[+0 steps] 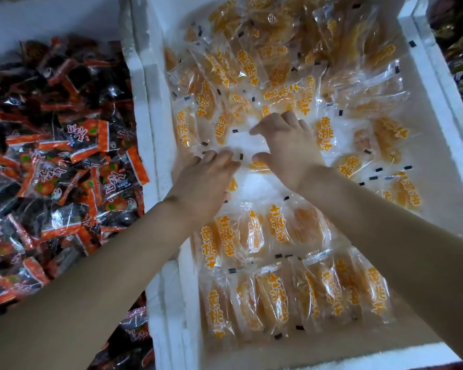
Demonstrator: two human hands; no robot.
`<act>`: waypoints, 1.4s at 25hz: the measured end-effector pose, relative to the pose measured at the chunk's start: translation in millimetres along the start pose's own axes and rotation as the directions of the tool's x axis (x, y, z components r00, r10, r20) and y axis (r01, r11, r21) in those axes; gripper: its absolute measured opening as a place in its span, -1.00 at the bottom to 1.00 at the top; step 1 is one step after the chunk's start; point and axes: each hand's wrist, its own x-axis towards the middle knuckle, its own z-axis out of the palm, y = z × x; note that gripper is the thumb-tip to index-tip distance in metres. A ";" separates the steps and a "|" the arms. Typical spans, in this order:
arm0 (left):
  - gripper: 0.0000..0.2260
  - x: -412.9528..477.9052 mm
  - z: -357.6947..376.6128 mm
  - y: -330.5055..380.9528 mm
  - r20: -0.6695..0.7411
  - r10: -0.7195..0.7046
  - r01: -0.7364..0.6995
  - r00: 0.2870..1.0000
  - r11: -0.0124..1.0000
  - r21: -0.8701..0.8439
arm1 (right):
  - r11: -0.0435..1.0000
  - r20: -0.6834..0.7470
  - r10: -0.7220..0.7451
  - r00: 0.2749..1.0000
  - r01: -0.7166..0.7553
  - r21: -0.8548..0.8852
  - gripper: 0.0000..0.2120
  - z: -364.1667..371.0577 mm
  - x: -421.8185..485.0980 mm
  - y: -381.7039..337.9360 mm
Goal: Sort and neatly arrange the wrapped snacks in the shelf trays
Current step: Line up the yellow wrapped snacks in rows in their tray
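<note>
The white foam tray (155, 108) fills most of the view, and a neighbouring bin of red-and-black snacks (64, 156) lies to its left. Inside the tray, the yellow peach packets lie two ways. The neat rows (278, 263) are side by side at the near end, and the loose heap (251, 62) is jumbled toward the far end. The step in hand looks like building the next row, just beyond the finished ones.

Both hands work at the tray's middle. The left hand (206, 180) lies flat, fingers nearly straight, its tips pressing on the packets beneath. The right hand (292, 150) has a partly open grip, thumb and forefinger apparently pinching a clear packet (249, 144) by its end; glare blurs the contact.

Next, that packet probably needs turning parallel to the rows and setting down flush beside them.
</note>
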 end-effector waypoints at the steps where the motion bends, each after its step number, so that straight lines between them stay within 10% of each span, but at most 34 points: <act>1: -0.45 2.8 1.7 -0.6 0.017 -0.012 0.011 1.000 1.000 0.018 | 0.998 0.057 -0.033 0.998 0.035 -0.044 -0.56 -1.6 1.6 3.2; 8: -0.48 0.8 7.4 -5.1 -0.053 -0.038 0.033 0.998 0.996 -0.088 | 1.000 0.232 -0.020 0.973 0.021 -0.003 -0.57 -9.0 -22.6 13.1; 17: -0.50 -2.9 6.9 1.6 -0.140 -0.127 0.102 0.982 0.979 -0.177 | 0.785 0.176 0.188 0.966 -0.255 0.565 -0.88 13.2 -12.4 -27.3; 21: -0.48 5.3 6.7 7.1 -0.219 -0.014 -0.034 0.976 0.977 -0.212 | 0.985 -0.155 0.045 0.987 -0.018 0.171 -0.67 5.2 -8.8 0.1; 25: -0.53 15.8 11.8 7.2 -0.126 0.023 -0.038 0.992 0.992 -0.121 | 0.998 0.127 -0.013 0.992 0.021 -0.061 -0.65 1.1 7.5 14.6; 35: -0.53 13.0 22.2 8.5 -0.227 -0.025 -0.017 0.974 0.983 -0.180 | 0.921 0.003 0.178 0.984 -0.168 0.352 -0.69 2.4 -17.1 16.6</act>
